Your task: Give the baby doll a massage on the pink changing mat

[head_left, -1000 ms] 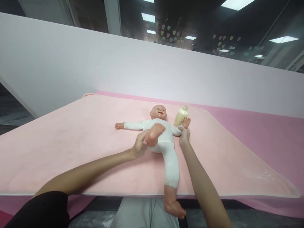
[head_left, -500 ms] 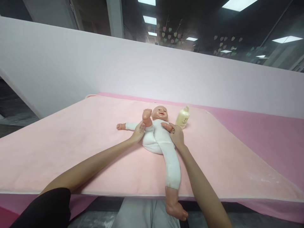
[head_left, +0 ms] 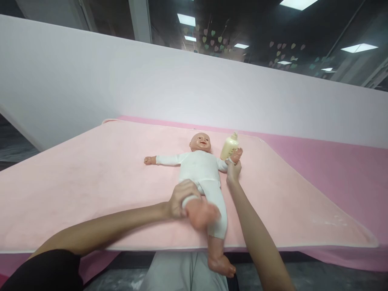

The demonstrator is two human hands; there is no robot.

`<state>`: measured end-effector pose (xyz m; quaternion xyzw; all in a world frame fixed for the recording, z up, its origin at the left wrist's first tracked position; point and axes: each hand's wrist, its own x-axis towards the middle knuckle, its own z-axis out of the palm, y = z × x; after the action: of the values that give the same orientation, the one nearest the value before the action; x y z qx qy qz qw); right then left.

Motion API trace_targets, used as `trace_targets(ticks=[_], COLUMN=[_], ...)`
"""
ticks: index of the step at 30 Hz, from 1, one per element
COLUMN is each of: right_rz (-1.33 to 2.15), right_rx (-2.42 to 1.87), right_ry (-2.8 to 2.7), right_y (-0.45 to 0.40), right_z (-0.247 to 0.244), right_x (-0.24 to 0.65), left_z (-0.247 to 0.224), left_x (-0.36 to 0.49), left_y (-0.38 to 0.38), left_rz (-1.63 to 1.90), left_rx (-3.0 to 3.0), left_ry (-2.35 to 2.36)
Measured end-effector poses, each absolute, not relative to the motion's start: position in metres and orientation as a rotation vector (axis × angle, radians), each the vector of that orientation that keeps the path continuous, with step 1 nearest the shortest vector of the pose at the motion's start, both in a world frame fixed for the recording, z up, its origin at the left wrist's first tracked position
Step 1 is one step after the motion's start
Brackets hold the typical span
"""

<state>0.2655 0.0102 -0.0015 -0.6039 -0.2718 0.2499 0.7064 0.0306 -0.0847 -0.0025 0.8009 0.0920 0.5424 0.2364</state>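
A baby doll [head_left: 198, 167] in a white cloth body lies on its back on a pink blanket [head_left: 121, 194], head away from me. My left hand [head_left: 184, 198] is wrapped round its bent leg just above the foot, which is smeared by motion. My right hand [head_left: 233, 171] grips the doll's arm at the wrist, holding it out to the right. The doll's other arm lies stretched to the left. Its other leg reaches toward me, the foot hanging past the table edge. A pale yellow pump bottle [head_left: 229, 145] stands just behind the held doll hand.
Behind the table rises a white partition [head_left: 169, 85], with dark glass above it. A pink surface [head_left: 327, 169] shows to the right of the blanket. The blanket's front edge runs just before my lap.
My left hand has brought the doll's leg down from beside its chest toward me. My right hand has moved the doll's arm from across its chest out to the right.
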Motion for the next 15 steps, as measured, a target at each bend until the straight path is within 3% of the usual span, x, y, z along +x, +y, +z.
trace_targets(ticks=[4, 15], right_rz=[0.598, 0.419], right_rx=[-1.209, -1.450], right_ry=[-0.520, -0.515], right_y=[0.014, 0.013], right_z=[-0.008, -0.016], right_x=[0.279, 0.291], left_z=[0.000, 0.003], left_x=[0.033, 0.027], left_y=[-0.095, -0.077], left_rz=[1.332, 1.268], left_rx=[2.629, 2.648], left_ry=[-0.134, 0.129])
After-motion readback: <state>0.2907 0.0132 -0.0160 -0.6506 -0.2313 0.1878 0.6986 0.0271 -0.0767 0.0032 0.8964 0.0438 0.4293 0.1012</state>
